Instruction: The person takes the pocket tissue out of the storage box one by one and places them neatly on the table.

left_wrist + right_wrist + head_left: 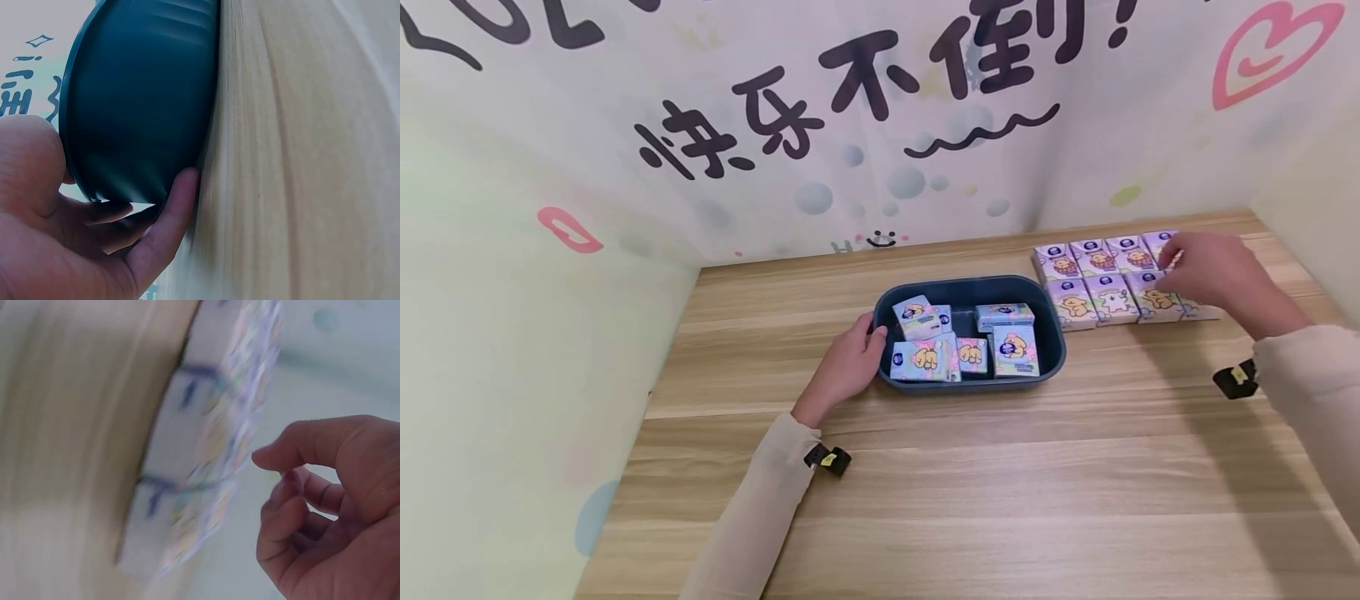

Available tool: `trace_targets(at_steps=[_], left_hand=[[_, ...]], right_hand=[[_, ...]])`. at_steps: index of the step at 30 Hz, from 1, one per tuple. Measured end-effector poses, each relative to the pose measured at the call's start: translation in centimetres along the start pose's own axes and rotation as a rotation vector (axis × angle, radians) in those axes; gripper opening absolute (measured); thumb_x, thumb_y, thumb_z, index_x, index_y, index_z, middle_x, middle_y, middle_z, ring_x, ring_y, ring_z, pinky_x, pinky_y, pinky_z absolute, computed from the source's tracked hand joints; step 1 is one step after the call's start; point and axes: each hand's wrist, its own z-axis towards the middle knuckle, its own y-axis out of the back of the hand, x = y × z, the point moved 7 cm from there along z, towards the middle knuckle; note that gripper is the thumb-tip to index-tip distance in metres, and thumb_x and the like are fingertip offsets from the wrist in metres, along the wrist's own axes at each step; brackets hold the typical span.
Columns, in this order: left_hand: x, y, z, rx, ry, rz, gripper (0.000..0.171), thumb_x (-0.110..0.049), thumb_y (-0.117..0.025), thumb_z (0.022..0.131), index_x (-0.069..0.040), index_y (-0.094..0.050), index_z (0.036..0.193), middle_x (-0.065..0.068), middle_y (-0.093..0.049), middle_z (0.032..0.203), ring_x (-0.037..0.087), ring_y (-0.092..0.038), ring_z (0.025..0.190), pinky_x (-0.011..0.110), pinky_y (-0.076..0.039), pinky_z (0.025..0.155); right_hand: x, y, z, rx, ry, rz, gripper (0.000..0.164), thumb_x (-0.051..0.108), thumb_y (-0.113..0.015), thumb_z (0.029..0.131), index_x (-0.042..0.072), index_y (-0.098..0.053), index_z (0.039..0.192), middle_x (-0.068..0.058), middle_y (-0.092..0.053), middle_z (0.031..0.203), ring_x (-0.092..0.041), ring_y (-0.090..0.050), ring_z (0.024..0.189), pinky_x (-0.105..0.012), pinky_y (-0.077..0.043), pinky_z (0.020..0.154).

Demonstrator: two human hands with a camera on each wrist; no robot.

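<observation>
My left hand (847, 360) holds the left end of a dark blue plastic bin (970, 387), thumb at the rim and fingers along the outer wall. Several light blue tissue packs with cartoon print (917, 360) lie loosely inside, some tilted over others. To the right, purple tissue packs (1112, 298) stand side by side in two rows, close against the bin's right end. Over the right end of these rows hovers my right hand (1213, 267), partly covering the last packs. The right wrist view shows its fingers (284, 515) loosely bent, nothing between thumb and fingertips, beside the blurred packs.
The wood-grain table (940, 500) extends in front of the bin. Behind it hangs a white printed cloth (820, 167) with large black characters, and pale walls stand at both sides. Each sleeve carries a small black wrist device (827, 459).
</observation>
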Motion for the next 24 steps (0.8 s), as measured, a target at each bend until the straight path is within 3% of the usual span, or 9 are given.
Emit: trace_targets(at_steps=[7, 14, 24], left_hand=[[-0.1, 0.0, 0.0, 0.004, 0.002, 0.002, 0.058, -0.037, -0.041, 0.121, -0.006, -0.039, 0.169, 0.018, -0.059, 0.156, 0.033, -0.063, 0.119, 0.046, -0.057, 0.092], [0.0, 0.0, 0.1, 0.001, 0.005, 0.001, 0.058, -0.037, -0.04, 0.12, -0.006, -0.04, 0.169, 0.018, -0.058, 0.158, 0.034, -0.063, 0.122, 0.052, -0.056, 0.103], [0.0, 0.0, 0.1, 0.001, -0.003, 0.002, 0.057, -0.036, -0.041, 0.121, -0.006, -0.04, 0.169, 0.017, -0.061, 0.152, 0.031, -0.066, 0.112, 0.04, -0.057, 0.083]], right_hand=[[6.8, -0.4, 0.0, 0.054, 0.121, -0.065, 0.027, 0.013, -0.077, 0.088, -0.005, -0.07, 0.107, -0.023, -0.074, 0.099, -0.038, -0.067, 0.088, -0.053, -0.051, 0.073], [13.0, -1.6, -1.1, 0.105, 0.174, -0.047, 0.027, 0.011, -0.08, 0.089, -0.002, -0.072, 0.11, -0.015, -0.075, 0.097, -0.034, -0.066, 0.085, -0.048, -0.056, 0.069], [19.9, -4.2, -2.7, 0.235, 0.271, -0.082, 0.034, 0.015, -0.088, 0.09, 0.002, -0.074, 0.118, -0.011, -0.071, 0.102, -0.031, -0.063, 0.09, -0.046, -0.058, 0.075]])
